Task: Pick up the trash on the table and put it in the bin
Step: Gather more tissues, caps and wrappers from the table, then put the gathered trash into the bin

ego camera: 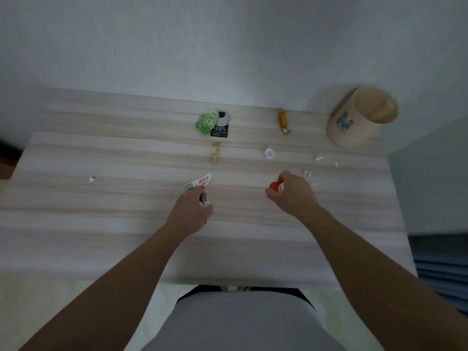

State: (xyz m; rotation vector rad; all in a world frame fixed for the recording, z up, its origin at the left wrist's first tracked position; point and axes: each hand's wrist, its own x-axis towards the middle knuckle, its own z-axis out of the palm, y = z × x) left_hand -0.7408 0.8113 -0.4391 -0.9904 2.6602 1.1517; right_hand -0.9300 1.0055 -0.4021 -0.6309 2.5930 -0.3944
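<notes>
Nearest to us, the left hand (191, 211) has its fingers curled, and it pinches the near end of a white and red wrapper (202, 180). This wrapper is thin and crinkled, and its long axis runs away from the fingers, up and a little to the right. Something small and dark sits also inside this hand, but we cannot tell what it is. The right hand (295, 196) closes around a red piece (274, 186), round and smooth, maybe plastic, with a bit of white beside it.

Both hands are low over the table (101, 224), a pale board with long wood-grain stripes. A little farther lie a folded yellowish wrapper (215, 154), a round white cap (269, 153) and some small white scraps (318, 157). Near the wall we see a shiny green packet (206, 122) touching a black label (221, 129), and a golden candy wrapper (284, 121) twisted at its ends.

The bin (354, 127), a plain beige cylinder with an open mouth, stands at the far right corner. It lies up and right from both grips. We judge the right hand is nearer to it, while the left hand must cross more of the table.
</notes>
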